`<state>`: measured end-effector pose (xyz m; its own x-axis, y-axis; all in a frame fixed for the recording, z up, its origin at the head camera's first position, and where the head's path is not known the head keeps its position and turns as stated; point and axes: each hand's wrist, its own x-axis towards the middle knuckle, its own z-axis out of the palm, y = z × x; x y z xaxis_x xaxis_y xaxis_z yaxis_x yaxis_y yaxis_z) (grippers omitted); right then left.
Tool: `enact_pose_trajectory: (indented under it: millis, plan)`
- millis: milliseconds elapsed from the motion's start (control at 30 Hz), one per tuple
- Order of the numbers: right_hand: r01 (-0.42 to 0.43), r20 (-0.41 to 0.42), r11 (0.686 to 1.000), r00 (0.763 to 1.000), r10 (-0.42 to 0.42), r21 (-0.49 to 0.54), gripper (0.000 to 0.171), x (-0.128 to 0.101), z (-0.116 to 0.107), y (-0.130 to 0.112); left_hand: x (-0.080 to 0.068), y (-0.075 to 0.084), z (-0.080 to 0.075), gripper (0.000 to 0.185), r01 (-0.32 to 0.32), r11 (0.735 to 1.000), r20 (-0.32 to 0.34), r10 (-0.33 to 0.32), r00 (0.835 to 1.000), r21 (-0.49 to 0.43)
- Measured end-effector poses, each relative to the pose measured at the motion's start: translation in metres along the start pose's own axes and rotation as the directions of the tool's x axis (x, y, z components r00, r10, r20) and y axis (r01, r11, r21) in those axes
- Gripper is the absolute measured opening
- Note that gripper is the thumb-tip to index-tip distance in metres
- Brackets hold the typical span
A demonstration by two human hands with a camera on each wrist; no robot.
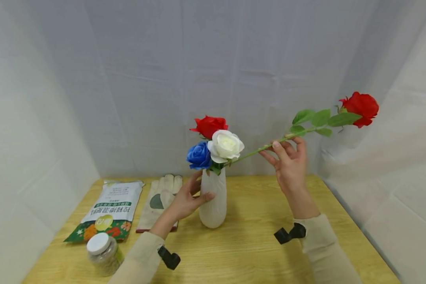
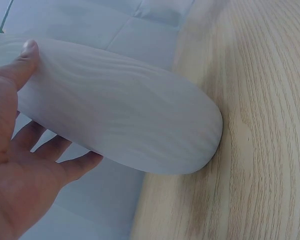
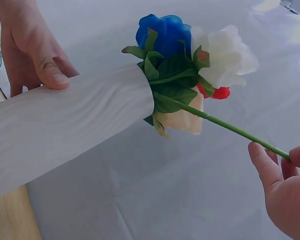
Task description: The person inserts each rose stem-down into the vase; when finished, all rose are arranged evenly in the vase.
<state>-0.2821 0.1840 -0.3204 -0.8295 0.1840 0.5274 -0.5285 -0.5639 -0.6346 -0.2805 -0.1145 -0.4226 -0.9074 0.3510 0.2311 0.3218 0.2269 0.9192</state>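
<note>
A white vase (image 1: pixel 213 201) with a wavy surface stands upright on the table. My left hand (image 1: pixel 186 201) grips its upper left side, thumb in front and fingers behind. At the vase's mouth are a red rose (image 1: pixel 210 126), a white rose (image 1: pixel 225 146) and a blue rose (image 1: pixel 199 156). The right wrist view also shows a cream-coloured flower (image 3: pixel 182 121) there. To the right, my right hand (image 1: pixel 291 165) pinches the green stem (image 3: pixel 235 130) of another red rose (image 1: pixel 363 109). That stem slants, its lower end at the vase's mouth; the leaves hide its tip.
Left of the vase lies a pair of pale work gloves (image 1: pixel 168 195). Beyond them is a white and green printed bag (image 1: pixel 110 209). A clear jar (image 1: pixel 108 256) with a white lid stands at the front left of the wooden table (image 1: pixel 248 248). White sheeting (image 1: pixel 145 79) surrounds the table's back and sides.
</note>
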Motion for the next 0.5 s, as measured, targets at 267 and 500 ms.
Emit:
enact_pose_trajectory:
  millis: [267, 500]
  plan:
    - [0.005, 0.095, 0.996, 0.995, 0.003, -0.088, 0.031, 0.003, 0.009, 0.004, 0.000, 0.001, 0.000, 0.085, 0.002, 1.000, 0.004, -0.002, 1.000, -0.006]
    - [0.026, 0.187, 0.984, 0.982, 0.008, -0.179, 0.032, 0.003, 0.020, 0.012, 0.000, 0.000, 0.000, 0.084, 0.009, 1.000, 0.004, -0.009, 1.000, -0.001]
